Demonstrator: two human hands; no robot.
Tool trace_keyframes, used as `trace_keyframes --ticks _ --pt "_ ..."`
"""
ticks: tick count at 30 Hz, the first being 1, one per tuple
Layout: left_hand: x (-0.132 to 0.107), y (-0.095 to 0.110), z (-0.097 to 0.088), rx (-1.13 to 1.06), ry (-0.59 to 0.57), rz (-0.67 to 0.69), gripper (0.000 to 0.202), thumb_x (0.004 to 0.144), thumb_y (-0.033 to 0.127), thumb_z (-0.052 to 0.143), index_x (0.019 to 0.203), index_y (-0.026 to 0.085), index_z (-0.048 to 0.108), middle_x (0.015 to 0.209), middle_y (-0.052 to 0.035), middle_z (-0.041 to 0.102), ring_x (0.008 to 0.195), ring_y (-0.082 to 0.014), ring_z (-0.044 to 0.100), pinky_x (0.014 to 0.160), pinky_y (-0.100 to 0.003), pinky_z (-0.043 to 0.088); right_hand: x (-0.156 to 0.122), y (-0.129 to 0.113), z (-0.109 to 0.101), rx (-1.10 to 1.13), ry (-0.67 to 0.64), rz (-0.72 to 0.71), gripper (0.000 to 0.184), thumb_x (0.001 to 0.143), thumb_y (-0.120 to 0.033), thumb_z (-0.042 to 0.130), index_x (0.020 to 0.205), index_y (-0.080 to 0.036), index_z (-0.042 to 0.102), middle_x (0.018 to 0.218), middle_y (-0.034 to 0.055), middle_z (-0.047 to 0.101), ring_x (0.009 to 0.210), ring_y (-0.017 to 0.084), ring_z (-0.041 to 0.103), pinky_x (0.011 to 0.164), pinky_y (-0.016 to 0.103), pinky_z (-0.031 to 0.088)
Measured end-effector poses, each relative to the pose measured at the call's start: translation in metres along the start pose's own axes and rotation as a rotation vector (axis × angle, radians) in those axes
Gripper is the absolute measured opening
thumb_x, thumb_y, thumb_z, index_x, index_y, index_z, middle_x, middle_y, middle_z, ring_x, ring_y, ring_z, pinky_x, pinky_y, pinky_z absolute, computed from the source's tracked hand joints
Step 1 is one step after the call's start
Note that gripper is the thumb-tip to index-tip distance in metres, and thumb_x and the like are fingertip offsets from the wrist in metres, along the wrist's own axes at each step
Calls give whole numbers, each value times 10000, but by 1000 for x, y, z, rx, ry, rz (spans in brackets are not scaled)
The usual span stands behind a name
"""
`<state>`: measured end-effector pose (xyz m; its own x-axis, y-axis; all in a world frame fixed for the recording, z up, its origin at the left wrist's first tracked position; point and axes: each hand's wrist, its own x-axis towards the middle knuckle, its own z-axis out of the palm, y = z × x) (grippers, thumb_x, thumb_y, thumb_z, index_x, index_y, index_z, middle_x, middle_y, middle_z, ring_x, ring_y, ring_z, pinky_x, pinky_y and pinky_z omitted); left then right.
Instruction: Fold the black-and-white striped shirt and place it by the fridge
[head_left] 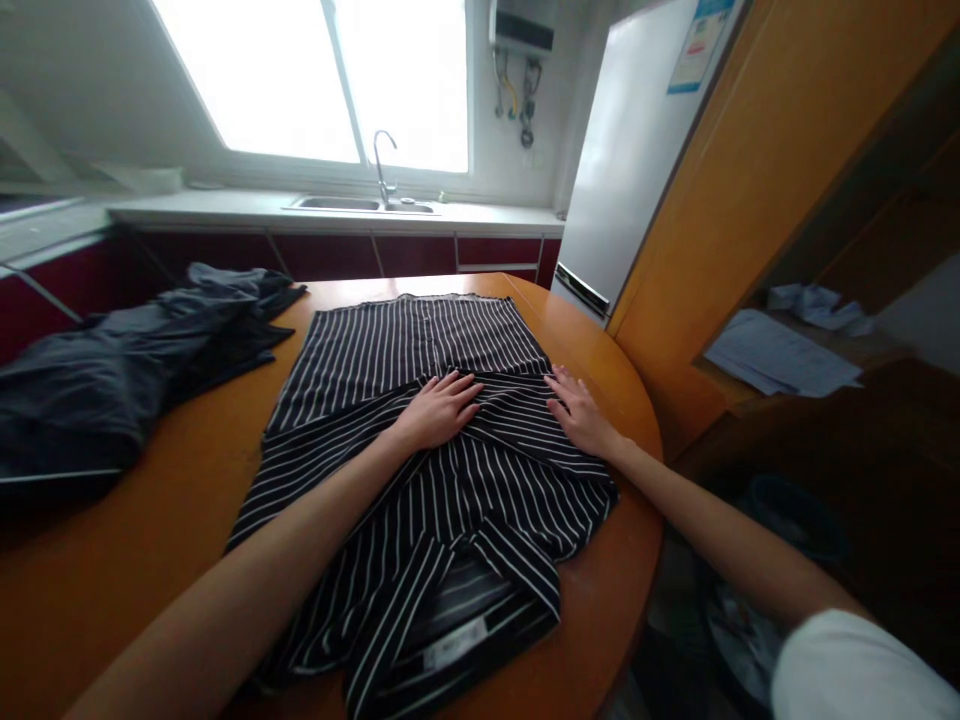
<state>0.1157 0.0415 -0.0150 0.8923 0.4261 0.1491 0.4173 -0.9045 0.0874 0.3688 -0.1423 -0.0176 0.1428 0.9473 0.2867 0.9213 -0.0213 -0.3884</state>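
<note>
A black shirt with white stripes [367,352] lies spread on the wooden table, its collar towards me and its hem at the far side. Both sleeves are folded inward across its body. My left hand [439,410] rests flat on the folded sleeves near the middle, fingers spread. On the right sleeve, close to the shirt's right edge, my right hand [579,412] lies palm down with its fingers apart. A white label [455,643] shows inside the collar. Neither hand grips the cloth.
Dark grey clothing [127,370] is heaped on the left of the table [187,560]. Beyond it runs a counter with a sink [337,203] and tap. A fridge [630,140] and an orange cabinet [697,190] stand at right. Bins [799,515] sit below the table's right edge.
</note>
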Motion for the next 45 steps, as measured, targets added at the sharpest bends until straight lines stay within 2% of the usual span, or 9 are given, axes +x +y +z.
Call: trace_keyframes --ticks 4,14,18,23,27,32,36,42,45 --pt "0 1 1 5 10 0 570 1042 541 265 1535 300 417 1618 0 340 1521 -290 222 1223 -489 180 -33 -14 -7 -83 -97 -97 576 1042 -522 305 1536 -246 415 1673 56 159 1551 234 67 1240 543 66" --pt "-1 2 1 -61 10 -20 569 1029 562 290 1520 317 439 1616 7 344 1527 -297 202 1231 -505 152 -94 -43 -27 -96 -350 -60 640 1024 -586 312 1592 -295 261 1678 35 65 1550 239 32 1239 556 37" --pt "4 -6 -17 -233 -18 -58 601 1030 579 241 1512 289 453 1618 -19 337 1518 -289 237 1222 -506 210 -74 -36 -43 24 -284 9 623 1026 -588 273 1588 -321 276 1677 33 103 1549 261 70 1226 596 50" --pt "1 -32 -77 -503 12 -47 649 1022 623 224 1443 248 544 1506 -35 516 1404 -217 460 1177 -354 352 -3 -11 -54 107 -84 144 625 1034 -538 232 1562 -230 364 1663 90 203 1544 277 122 1220 603 76" --pt "-27 -60 -106 -503 72 -111 661 951 707 373 1381 263 608 1423 -53 599 1330 -259 539 1139 -398 403 44 2 -42 92 -44 178 620 1038 -494 250 1529 -154 418 1650 143 235 1538 280 158 1219 579 124" --pt "-89 -95 -103 -421 191 -221 654 923 712 427 1315 244 662 1322 -79 667 1222 -276 614 1105 -426 435 60 10 0 -20 -77 124 594 1030 -475 294 1524 -170 423 1651 137 236 1536 282 167 1213 593 125" --pt "-138 -101 -97 -425 246 -354 686 941 692 406 1308 171 659 1181 -101 725 1105 -281 663 1030 -428 492 54 22 26 -119 -147 115 631 1016 -523 301 1534 -178 409 1644 142 257 1533 293 176 1212 600 126" --pt "-178 -97 -82 -365 393 -455 556 982 565 401 1253 165 676 1314 -98 669 1255 -256 589 1133 -401 402 52 38 30 -92 7 138 690 1013 -564 241 1542 -145 385 1627 174 290 1514 324 233 1182 638 185" --pt "-191 -106 -88 -330 439 -528 478 983 467 418 1241 160 678 1310 -94 672 1250 -249 593 1126 -404 411 52 44 23 -56 133 199 700 1017 -549 224 1532 -109 400 1617 185 308 1515 318 233 1193 612 178"
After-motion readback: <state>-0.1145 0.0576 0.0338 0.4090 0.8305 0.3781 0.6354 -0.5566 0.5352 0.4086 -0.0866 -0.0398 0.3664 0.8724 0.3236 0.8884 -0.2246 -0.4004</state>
